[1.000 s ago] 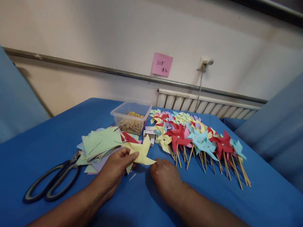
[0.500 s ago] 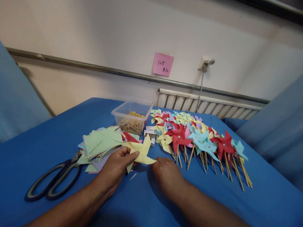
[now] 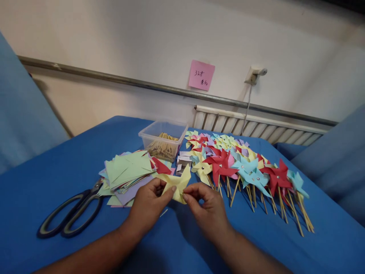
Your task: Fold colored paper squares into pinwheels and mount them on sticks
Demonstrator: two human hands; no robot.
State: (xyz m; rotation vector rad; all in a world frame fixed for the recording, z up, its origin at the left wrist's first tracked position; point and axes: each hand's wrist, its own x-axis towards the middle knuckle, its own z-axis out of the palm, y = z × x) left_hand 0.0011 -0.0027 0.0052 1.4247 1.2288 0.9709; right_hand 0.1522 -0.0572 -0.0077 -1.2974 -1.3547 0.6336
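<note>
A yellow paper pinwheel blank (image 3: 177, 183) is pinched between 2 hands just above the blue surface (image 3: 57, 167), near the middle of the scene. It is gripped at its left edge by the left hand (image 3: 148, 203), thumb on top, and at its near-right corner by the fingertips of the right hand (image 3: 209, 211), so that the folded flaps are kept gathered toward the centre; no stick is seen on it. A thin sliver (image 3: 163, 212) lies on the cloth below the hands. To the left, 1 fanned stack of cut paper squares (image 3: 129, 173) is kept within reach, with 1 pair of scissors (image 3: 71, 213) beside it at the near left. Behind the blank, a few small white pieces (image 3: 182, 161) are piled, and 1 clear tub of wooden sticks (image 3: 163, 140) stands farther back. To the right, finished pinwheels (image 3: 242, 167) are laid in overlapping rows, sticks pointing near; at least 20 are there, too overlapped for an exact count. 1 pink note (image 3: 201, 75) is stuck on the far wall
</note>
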